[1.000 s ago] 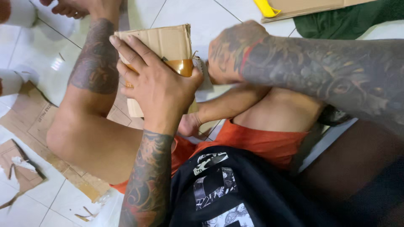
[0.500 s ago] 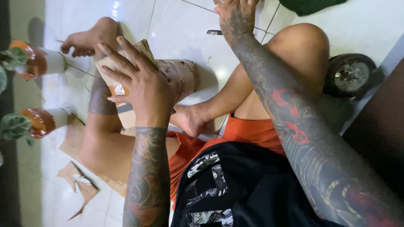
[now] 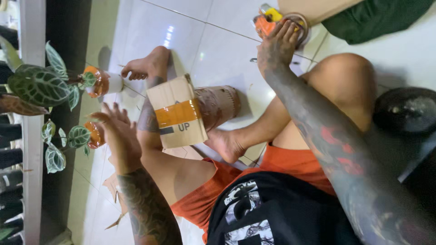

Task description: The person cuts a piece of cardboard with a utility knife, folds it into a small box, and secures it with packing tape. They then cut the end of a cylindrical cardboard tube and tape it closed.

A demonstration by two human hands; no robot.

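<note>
On the tiled floor, the cardboard box (image 3: 179, 119) now rests against the person's shin, released: the left hand (image 3: 113, 129), which pressed on it a moment ago, has lifted off to 9 o'clock with fingers spread wide and empty. The right hand (image 3: 279, 43) has reached to 1 o'clock and lies over the orange tape dispenser (image 3: 277, 20), so taping seems near. Whether its fingers have closed on the dispenser is hidden. Potted plants (image 3: 54, 90) at 9 o'clock are partly cut off.
</note>
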